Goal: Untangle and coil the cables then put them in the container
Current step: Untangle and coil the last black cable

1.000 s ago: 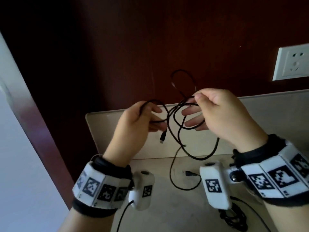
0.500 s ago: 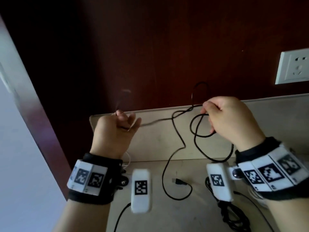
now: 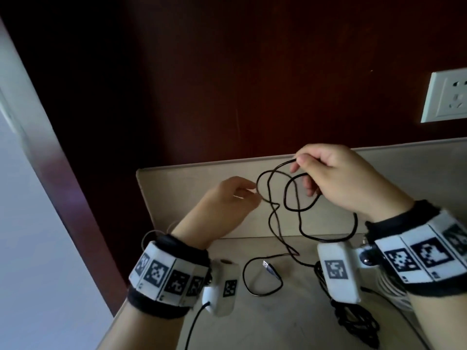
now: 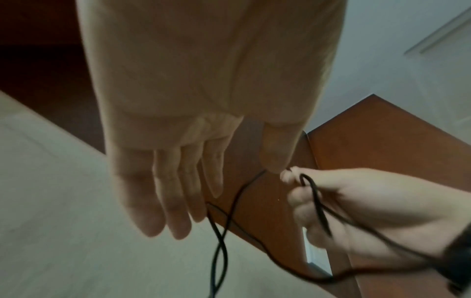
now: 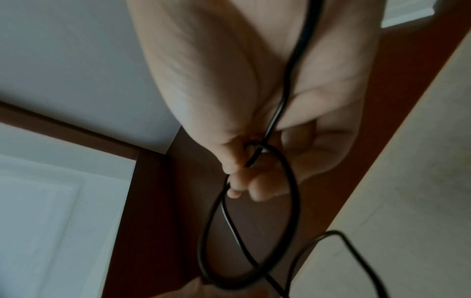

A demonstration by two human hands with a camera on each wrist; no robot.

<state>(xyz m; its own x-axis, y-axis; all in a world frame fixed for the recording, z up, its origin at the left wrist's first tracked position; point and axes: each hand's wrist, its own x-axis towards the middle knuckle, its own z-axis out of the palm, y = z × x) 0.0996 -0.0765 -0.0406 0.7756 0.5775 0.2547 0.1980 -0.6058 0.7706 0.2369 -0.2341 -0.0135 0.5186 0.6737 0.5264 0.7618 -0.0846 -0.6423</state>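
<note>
The right hand [image 3: 336, 180] pinches black cable [image 3: 275, 218] loops aloft so the relaxed, empty left hand [image 3: 227, 203] can separate strands.

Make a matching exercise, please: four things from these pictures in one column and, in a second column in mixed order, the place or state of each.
Things:
1. right hand
2. left hand
3. USB plug
4. wall socket

Places or states:
A. lies on the countertop, between the wrists
B. fixed on the dark wall, upper right
C. pinches loops of the black cable, raised
D. fingers straight, thumb tip by the cable

Pairs: 1-C, 2-D, 3-A, 4-B
</note>
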